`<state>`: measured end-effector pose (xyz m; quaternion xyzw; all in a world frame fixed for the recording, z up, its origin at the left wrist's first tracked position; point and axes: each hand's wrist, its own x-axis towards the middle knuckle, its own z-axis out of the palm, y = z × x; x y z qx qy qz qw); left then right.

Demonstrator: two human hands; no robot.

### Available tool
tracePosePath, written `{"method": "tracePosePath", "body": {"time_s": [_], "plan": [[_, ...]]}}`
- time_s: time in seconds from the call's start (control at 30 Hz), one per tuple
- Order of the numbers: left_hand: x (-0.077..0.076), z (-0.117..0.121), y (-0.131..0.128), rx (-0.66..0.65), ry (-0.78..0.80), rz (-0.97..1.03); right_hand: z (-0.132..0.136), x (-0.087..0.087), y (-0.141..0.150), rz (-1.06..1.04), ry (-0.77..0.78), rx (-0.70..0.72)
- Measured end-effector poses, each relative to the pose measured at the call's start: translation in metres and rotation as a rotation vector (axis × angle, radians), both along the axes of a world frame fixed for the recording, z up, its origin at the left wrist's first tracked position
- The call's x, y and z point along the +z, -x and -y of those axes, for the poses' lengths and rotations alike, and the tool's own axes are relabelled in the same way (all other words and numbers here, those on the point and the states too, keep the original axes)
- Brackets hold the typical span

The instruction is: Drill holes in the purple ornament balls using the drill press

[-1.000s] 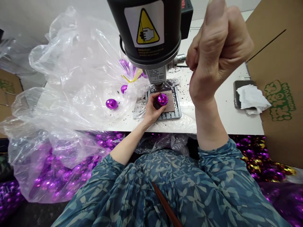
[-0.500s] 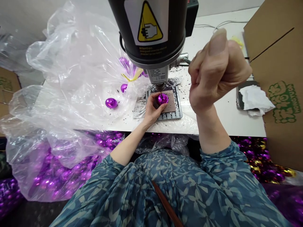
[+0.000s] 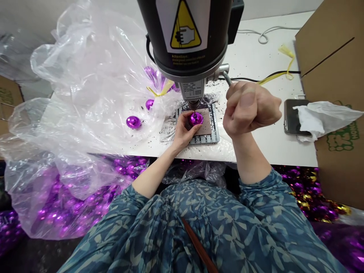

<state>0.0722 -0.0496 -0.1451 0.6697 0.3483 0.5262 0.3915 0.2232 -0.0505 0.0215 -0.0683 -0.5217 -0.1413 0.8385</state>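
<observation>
Under the chuck of a black drill press, my left hand grips a shiny purple ball between thumb and fingers. The ball rests on a small brown board lying over the slotted metal base. The drill tip is at the top of the ball; I cannot tell how deep it sits. My right hand is closed in a fist round the press's feed lever, right of the machine. Two more purple balls lie to the left, one nearer and one farther.
A large clear plastic bag covers the table's left side. Dark shavings lie round the base. On the right are a phone-like dark object, a crumpled tissue, a yellow ribbon and a cardboard box. Purple balls fill bags below the table edge.
My right hand has come down with the lever, which now slants lower. My left hand keeps its grip on the ball in the same spot. The tissue's right end has lifted outward.
</observation>
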Motion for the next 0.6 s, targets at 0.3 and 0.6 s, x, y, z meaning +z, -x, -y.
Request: {"method": "tracePosePath", "body": {"time_s": [0.3, 0.6], "plan": [[0.004, 0.0, -0.002, 0.016, -0.026, -0.03, 0.007, -0.002, -0.001, -0.005, 0.084, 0.021], [0.015, 0.068, 0.017, 0.262, -0.498, -0.295, 0.013, 0.07, 0.003, -0.102, 0.441, 0.216]]}}
